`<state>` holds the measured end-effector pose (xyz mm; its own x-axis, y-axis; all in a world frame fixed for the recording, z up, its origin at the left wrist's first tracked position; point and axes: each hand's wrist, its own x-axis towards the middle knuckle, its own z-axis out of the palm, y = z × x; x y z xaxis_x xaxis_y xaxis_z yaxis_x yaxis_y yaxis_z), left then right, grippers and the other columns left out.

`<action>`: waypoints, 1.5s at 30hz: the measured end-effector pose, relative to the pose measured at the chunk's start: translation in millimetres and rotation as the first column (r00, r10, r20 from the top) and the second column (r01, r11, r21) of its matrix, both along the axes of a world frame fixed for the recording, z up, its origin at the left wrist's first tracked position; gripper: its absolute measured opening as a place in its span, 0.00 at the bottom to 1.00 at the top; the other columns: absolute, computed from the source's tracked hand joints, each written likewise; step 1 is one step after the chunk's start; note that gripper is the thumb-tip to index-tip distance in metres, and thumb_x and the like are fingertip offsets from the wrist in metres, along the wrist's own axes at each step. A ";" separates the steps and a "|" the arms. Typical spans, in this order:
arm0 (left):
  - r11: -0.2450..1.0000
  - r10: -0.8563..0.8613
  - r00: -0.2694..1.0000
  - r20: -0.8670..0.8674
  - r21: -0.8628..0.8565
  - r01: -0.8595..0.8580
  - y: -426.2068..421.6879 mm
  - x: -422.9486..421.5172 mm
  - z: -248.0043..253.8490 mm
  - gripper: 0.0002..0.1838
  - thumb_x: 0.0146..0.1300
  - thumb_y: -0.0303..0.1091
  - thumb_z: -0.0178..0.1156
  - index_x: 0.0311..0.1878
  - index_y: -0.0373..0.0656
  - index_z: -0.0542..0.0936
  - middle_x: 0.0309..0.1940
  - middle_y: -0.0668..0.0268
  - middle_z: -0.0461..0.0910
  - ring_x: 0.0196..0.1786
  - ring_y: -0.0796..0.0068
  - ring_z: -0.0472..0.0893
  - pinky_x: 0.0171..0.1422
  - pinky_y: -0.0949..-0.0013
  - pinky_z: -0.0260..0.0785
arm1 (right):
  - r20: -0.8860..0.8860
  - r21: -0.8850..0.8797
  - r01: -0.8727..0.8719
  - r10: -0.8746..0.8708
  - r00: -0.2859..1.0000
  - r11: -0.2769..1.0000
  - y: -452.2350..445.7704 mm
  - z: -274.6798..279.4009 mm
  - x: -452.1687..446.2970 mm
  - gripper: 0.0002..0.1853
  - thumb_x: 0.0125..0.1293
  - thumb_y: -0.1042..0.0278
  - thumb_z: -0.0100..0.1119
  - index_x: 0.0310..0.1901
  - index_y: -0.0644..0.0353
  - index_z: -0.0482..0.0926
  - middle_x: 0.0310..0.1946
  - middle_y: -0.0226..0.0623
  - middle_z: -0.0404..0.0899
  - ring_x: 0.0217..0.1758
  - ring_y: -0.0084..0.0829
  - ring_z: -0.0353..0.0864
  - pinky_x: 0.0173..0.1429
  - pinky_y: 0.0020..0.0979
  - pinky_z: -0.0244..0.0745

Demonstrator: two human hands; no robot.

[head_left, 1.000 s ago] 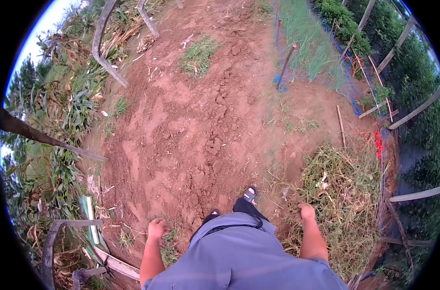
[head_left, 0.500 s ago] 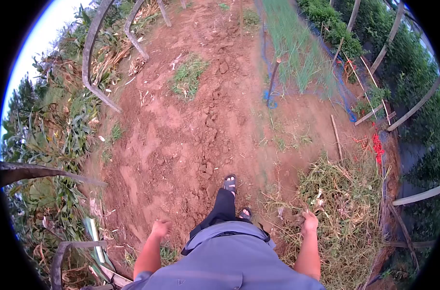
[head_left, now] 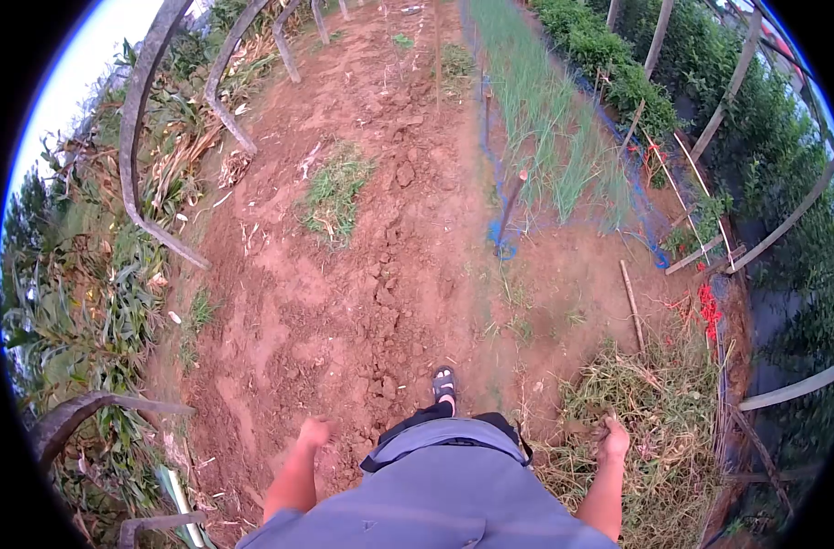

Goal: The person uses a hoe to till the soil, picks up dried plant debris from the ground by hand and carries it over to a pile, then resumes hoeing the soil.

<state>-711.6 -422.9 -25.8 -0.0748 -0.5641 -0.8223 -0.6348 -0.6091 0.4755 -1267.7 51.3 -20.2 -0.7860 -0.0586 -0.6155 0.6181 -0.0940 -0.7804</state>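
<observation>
My left hand [head_left: 316,432] hangs over bare reddish soil [head_left: 289,366] at the lower left, touching nothing. Its fingers are loosely bent and slightly blurred, with nothing visible in them. Lower right, my right hand [head_left: 612,438] hangs above a heap of pulled, drying weeds [head_left: 664,403]. Its fingers are curled inward; whether something small is in them is hidden against the stalks behind. One sandalled foot [head_left: 444,382] shows on the soil ahead of my grey-blue shirt [head_left: 426,494].
Ahead right, a bed of thin green shoots [head_left: 545,119] is edged by blue netting [head_left: 501,240] and a short stake [head_left: 513,197]. A loose stick [head_left: 632,306] lies before the weed heap. Curved posts [head_left: 133,156] and corn plants [head_left: 124,293] line the left; a grass clump [head_left: 335,192] sits ahead.
The view has tilted up and moved forward along the soil. Both arms have swung slightly to the right in view. Only one foot shows now, where two did before.
</observation>
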 end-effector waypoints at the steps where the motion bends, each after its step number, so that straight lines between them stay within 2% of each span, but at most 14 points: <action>1: 1.000 -0.012 1.000 -0.021 -0.018 0.012 -26.8 -13.3 7.4 0.16 0.66 0.34 0.64 0.53 0.34 0.83 0.33 0.59 0.85 0.31 0.66 0.85 0.30 0.63 0.78 | -0.056 0.024 0.025 -0.023 0.998 0.999 -11.9 5.1 -10.5 0.08 0.69 0.76 0.61 0.48 0.66 0.80 0.38 0.36 0.85 0.34 0.30 0.85 0.36 0.29 0.81; 3: 0.960 -0.062 0.997 0.036 -0.271 0.070 -71.3 -40.6 38.5 0.16 0.67 0.34 0.64 0.53 0.35 0.84 0.35 0.60 0.85 0.33 0.67 0.85 0.31 0.63 0.78 | -0.050 0.029 0.014 -0.012 0.999 0.999 -43.8 22.5 -30.3 0.10 0.69 0.77 0.59 0.51 0.67 0.80 0.43 0.37 0.85 0.40 0.31 0.85 0.43 0.31 0.81; 5: 0.937 0.081 0.986 -0.149 -0.326 -0.126 -110.4 -50.5 47.7 0.15 0.69 0.33 0.63 0.55 0.36 0.83 0.36 0.61 0.86 0.33 0.69 0.85 0.33 0.64 0.79 | -0.060 0.015 -0.026 0.027 0.998 1.000 -65.9 26.9 -52.1 0.14 0.69 0.78 0.57 0.55 0.68 0.79 0.47 0.38 0.86 0.44 0.32 0.86 0.46 0.32 0.82; 11: 0.939 0.200 0.979 -0.039 -0.276 -0.203 -104.6 -45.8 61.6 0.14 0.71 0.35 0.60 0.55 0.39 0.81 0.35 0.62 0.84 0.30 0.70 0.85 0.30 0.66 0.77 | -0.046 -0.041 -0.083 0.081 0.996 0.996 -125.4 0.7 -133.8 0.17 0.70 0.78 0.57 0.60 0.66 0.77 0.39 0.34 0.84 0.33 0.29 0.83 0.35 0.28 0.80; 15: 0.956 0.290 0.946 0.144 -0.011 -0.292 -47.9 -55.4 55.1 0.13 0.68 0.32 0.59 0.52 0.37 0.80 0.31 0.60 0.82 0.29 0.66 0.85 0.28 0.65 0.77 | -0.012 0.018 -0.146 0.147 0.989 0.989 -183.7 -8.4 -185.0 0.19 0.71 0.78 0.58 0.63 0.66 0.76 0.47 0.34 0.86 0.42 0.26 0.86 0.42 0.27 0.83; 19: 0.918 0.372 0.904 0.210 0.060 -0.392 -8.0 -106.8 74.3 0.12 0.69 0.30 0.59 0.52 0.35 0.79 0.31 0.59 0.81 0.28 0.66 0.84 0.27 0.65 0.76 | -0.032 0.164 -0.292 0.301 0.953 0.942 -224.6 -47.7 -243.3 0.19 0.70 0.76 0.62 0.61 0.65 0.79 0.48 0.31 0.85 0.48 0.25 0.84 0.52 0.27 0.80; 21: 0.945 0.300 0.950 0.090 0.110 -0.309 -11.1 -138.3 78.3 0.12 0.71 0.30 0.58 0.53 0.35 0.78 0.32 0.60 0.81 0.28 0.67 0.84 0.27 0.66 0.75 | -0.046 0.228 -0.401 0.421 0.906 0.887 -255.1 -53.5 -270.6 0.21 0.68 0.74 0.65 0.62 0.65 0.80 0.50 0.30 0.85 0.50 0.24 0.82 0.57 0.28 0.77; 26: 0.865 0.485 0.874 -0.032 -0.128 -0.485 -11.7 -213.2 110.2 0.16 0.73 0.35 0.58 0.56 0.33 0.78 0.36 0.59 0.83 0.31 0.68 0.84 0.34 0.67 0.78 | 0.006 0.291 -0.546 0.569 0.822 0.786 -310.3 -81.8 -330.5 0.20 0.67 0.71 0.66 0.60 0.64 0.82 0.49 0.29 0.86 0.48 0.24 0.82 0.56 0.28 0.76; 28: 0.817 0.537 0.842 -0.047 -0.219 -0.534 7.3 -234.6 120.6 0.15 0.73 0.34 0.58 0.56 0.34 0.79 0.37 0.59 0.83 0.32 0.69 0.85 0.34 0.68 0.78 | 0.055 0.491 -0.643 0.716 0.696 0.588 -330.7 -89.3 -350.3 0.18 0.66 0.70 0.67 0.56 0.63 0.84 0.46 0.28 0.87 0.47 0.24 0.83 0.55 0.27 0.76; 30: 0.826 0.556 0.830 0.028 -0.127 -0.549 37.5 -250.4 126.6 0.14 0.74 0.33 0.58 0.58 0.36 0.79 0.37 0.62 0.84 0.32 0.71 0.85 0.32 0.69 0.77 | 0.071 0.498 -0.700 0.781 0.621 0.511 -350.2 -80.9 -365.9 0.19 0.63 0.67 0.69 0.54 0.63 0.86 0.45 0.29 0.88 0.47 0.25 0.84 0.56 0.27 0.76; 32: 0.795 0.601 0.798 -0.038 -0.072 -0.602 71.9 -257.5 124.1 0.15 0.73 0.33 0.59 0.58 0.36 0.80 0.36 0.61 0.84 0.32 0.70 0.85 0.31 0.68 0.77 | 0.142 0.671 -0.705 0.893 0.428 0.231 -372.7 -68.9 -378.7 0.24 0.59 0.60 0.70 0.57 0.60 0.86 0.50 0.38 0.89 0.54 0.30 0.86 0.61 0.31 0.77; 38: 0.744 0.659 0.747 0.087 0.066 -0.664 165.4 -256.9 96.8 0.16 0.70 0.34 0.62 0.56 0.35 0.80 0.33 0.58 0.82 0.28 0.66 0.85 0.28 0.66 0.77 | 0.111 0.719 -0.684 0.951 0.288 0.123 -423.4 -31.8 -386.0 0.22 0.59 0.57 0.68 0.53 0.56 0.88 0.45 0.39 0.90 0.49 0.31 0.88 0.56 0.33 0.78; 41: 0.906 0.416 0.909 -0.013 -0.083 -0.415 182.7 -262.0 85.7 0.15 0.70 0.34 0.61 0.53 0.34 0.80 0.32 0.58 0.82 0.27 0.67 0.84 0.28 0.66 0.77 | 0.148 0.717 -0.691 0.949 0.277 0.090 -440.5 -13.8 -379.6 0.22 0.59 0.58 0.68 0.53 0.56 0.88 0.44 0.38 0.90 0.48 0.31 0.88 0.55 0.33 0.78; 45: 0.527 0.848 0.527 -0.059 -0.009 -0.850 173.7 -270.9 92.4 0.15 0.73 0.33 0.58 0.57 0.34 0.78 0.35 0.59 0.83 0.30 0.68 0.85 0.29 0.68 0.77 | 0.175 0.754 -0.655 0.974 0.145 -0.038 -465.7 18.4 -359.7 0.20 0.60 0.59 0.68 0.53 0.56 0.88 0.43 0.38 0.90 0.48 0.31 0.88 0.56 0.33 0.78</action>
